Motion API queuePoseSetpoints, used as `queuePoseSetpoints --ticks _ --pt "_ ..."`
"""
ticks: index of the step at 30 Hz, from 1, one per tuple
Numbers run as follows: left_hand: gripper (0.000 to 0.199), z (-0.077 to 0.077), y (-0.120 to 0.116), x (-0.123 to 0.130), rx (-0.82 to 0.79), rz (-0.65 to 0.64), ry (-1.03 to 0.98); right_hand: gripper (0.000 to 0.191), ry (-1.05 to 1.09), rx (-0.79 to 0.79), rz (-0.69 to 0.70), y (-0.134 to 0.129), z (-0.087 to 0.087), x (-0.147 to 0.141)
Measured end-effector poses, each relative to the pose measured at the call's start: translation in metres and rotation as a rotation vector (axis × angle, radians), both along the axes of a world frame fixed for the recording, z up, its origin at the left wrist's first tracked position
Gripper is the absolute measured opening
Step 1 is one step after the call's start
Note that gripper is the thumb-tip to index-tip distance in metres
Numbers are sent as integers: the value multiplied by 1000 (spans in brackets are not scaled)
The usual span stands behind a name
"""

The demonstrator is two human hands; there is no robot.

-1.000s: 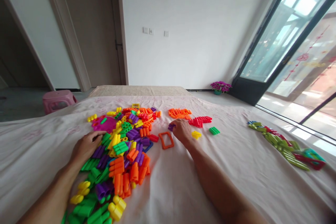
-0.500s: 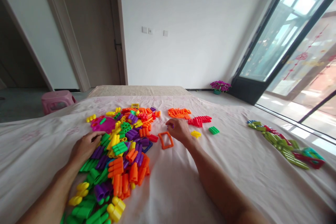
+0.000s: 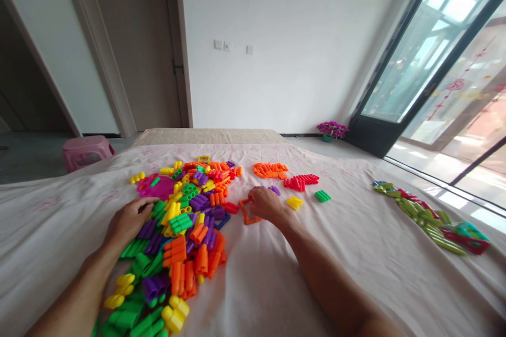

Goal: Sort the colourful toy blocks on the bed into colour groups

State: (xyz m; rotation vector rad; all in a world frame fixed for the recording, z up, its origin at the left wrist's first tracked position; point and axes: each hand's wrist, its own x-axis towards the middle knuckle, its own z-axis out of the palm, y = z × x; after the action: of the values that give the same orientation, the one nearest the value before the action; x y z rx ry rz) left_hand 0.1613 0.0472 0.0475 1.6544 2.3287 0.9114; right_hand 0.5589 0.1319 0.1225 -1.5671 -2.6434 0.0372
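My left hand (image 3: 128, 224) rests at the left side of a heap of plastic building blocks (image 3: 192, 231), with its fingers curled in against green and purple pieces. Whether it grips one of them is hidden. Over the far right side of an orange rectangular frame (image 3: 245, 216) is my right hand (image 3: 266, 202), its fingers bent downward and their tips hidden. Just beyond that hand a purple block (image 3: 274, 189) lies on the cloth. To its right are a yellow block (image 3: 294, 202) and a green block (image 3: 322, 196).
Rows of orange blocks (image 3: 271, 170) and red blocks (image 3: 301, 182) lie farther back. Olive, red and teal pieces (image 3: 430, 218) form a strip at the right. Under the heap's far left is a magenta plate (image 3: 158, 189). A pink stool (image 3: 87, 152) stands beyond the cloth (image 3: 356, 253).
My right hand has let go of the purple block, which now lies on the cloth, and has come nearer, over the orange frame. My left hand has stayed in place.
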Motion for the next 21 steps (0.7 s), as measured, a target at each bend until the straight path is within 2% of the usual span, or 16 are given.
queuePoseSetpoints --ticks 5,11,17,21 --pt "40 1 0 0 2 -8 -10 23 139 -93 -26 -1 2 -3" --pt "41 -2 0 -2 -8 -12 -1 30 457 -159 3 -8 1 -15" --pt "41 -3 1 -4 -4 -20 5 38 905 -519 70 -24 -6 -33" --pt "41 -5 1 -5 2 -28 1 30 1037 -596 70 -24 -12 -37"
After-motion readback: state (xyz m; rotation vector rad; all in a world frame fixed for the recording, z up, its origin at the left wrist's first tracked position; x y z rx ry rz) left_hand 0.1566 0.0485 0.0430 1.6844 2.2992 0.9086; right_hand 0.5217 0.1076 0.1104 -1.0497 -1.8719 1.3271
